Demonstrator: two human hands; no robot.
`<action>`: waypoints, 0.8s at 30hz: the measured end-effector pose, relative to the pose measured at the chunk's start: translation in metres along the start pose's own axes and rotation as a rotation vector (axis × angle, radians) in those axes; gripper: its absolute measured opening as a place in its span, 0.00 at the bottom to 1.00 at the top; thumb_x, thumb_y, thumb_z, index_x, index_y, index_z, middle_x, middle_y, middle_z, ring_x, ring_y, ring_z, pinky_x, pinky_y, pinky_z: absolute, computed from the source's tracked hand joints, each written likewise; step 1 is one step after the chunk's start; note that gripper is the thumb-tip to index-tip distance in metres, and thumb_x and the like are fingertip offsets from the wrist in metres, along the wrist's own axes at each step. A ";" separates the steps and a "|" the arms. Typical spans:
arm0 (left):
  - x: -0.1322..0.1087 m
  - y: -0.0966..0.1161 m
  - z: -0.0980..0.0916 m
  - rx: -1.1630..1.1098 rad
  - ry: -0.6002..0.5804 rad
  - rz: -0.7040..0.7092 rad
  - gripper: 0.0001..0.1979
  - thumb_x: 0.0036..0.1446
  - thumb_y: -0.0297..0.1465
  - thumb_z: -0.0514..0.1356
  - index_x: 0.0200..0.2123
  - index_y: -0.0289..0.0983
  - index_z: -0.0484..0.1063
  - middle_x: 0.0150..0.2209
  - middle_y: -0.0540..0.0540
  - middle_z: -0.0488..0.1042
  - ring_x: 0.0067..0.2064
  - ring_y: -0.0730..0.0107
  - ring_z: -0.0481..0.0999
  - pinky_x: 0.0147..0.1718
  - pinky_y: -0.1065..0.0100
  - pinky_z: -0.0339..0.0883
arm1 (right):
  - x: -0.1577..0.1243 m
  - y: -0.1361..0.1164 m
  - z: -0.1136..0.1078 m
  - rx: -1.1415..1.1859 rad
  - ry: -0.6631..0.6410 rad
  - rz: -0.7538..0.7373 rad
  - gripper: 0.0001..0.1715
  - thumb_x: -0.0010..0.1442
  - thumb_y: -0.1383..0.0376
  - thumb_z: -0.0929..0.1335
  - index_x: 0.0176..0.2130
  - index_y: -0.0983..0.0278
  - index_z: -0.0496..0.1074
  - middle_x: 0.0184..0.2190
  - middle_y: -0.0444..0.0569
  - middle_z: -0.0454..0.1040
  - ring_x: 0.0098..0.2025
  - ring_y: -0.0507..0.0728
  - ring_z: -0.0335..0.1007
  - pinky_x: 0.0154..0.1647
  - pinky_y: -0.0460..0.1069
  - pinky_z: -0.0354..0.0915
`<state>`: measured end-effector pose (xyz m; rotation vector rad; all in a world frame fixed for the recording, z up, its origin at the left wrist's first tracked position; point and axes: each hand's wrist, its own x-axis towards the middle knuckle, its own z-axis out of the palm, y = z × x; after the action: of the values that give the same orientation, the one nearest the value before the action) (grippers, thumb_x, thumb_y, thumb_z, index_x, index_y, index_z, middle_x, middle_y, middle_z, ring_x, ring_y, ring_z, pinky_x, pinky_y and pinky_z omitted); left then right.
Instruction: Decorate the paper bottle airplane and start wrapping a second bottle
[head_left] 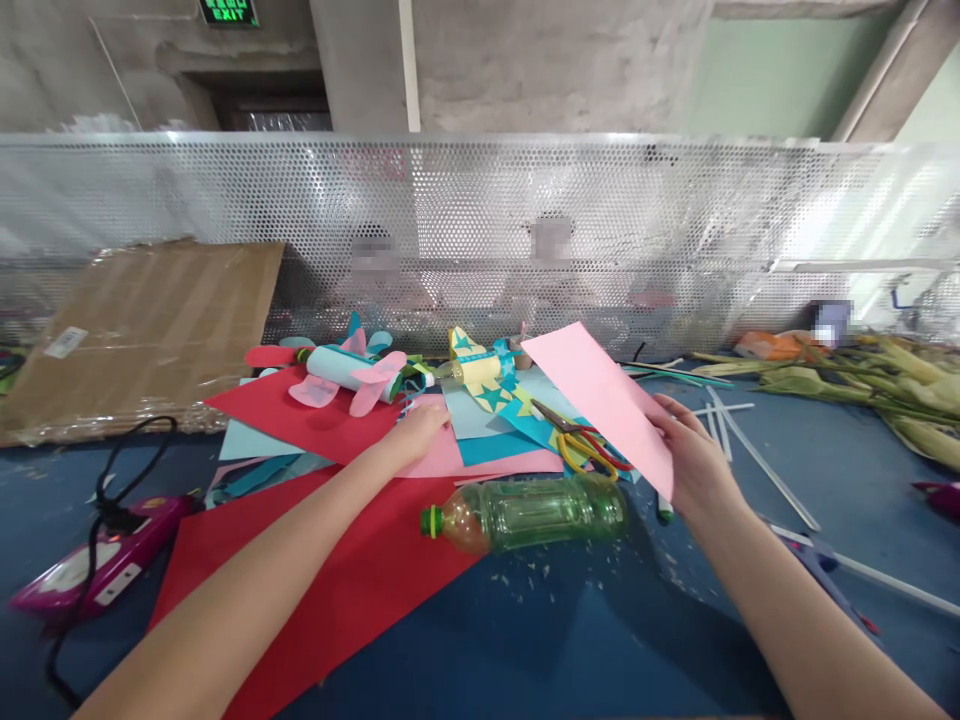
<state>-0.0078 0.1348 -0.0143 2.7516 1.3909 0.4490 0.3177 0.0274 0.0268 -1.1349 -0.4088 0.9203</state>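
Observation:
A pink sheet (600,395) is held up at its right edge by my right hand (694,450), fingers behind it. My left hand (424,432) rests on the paper pile at a pink piece (441,455); its fingers are bent, and what they grip is too small to name. Below lies a green plastic bottle (551,512) on its side, cap to the left. Scissors with red and yellow handles (585,448) sit beside the raised sheet. Red sheets (360,570) spread under my left forearm. Two decorated bottles, one with pink wings (349,375), one with yellow and blue stars (484,372), stand behind.
A purple glue gun or similar tool (105,560) with a black cable lies left. Cardboard (150,330) leans at the back left against a perforated metal screen (465,210). White sticks (765,460), a dark blue tool (817,570) and dry husks (892,385) lie right.

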 end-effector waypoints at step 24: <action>-0.002 0.005 -0.010 -0.017 -0.073 -0.134 0.12 0.51 0.20 0.52 0.30 0.37 0.74 0.32 0.45 0.77 0.37 0.62 0.76 0.38 0.65 0.69 | -0.011 -0.005 0.006 -0.003 0.015 0.032 0.14 0.47 0.75 0.69 0.35 0.62 0.69 0.21 0.39 0.71 0.17 0.49 0.62 0.13 0.41 0.60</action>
<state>-0.0077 0.1287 -0.0043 2.6124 1.5334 0.3484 0.3092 0.0216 0.0358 -1.1534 -0.3806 0.9388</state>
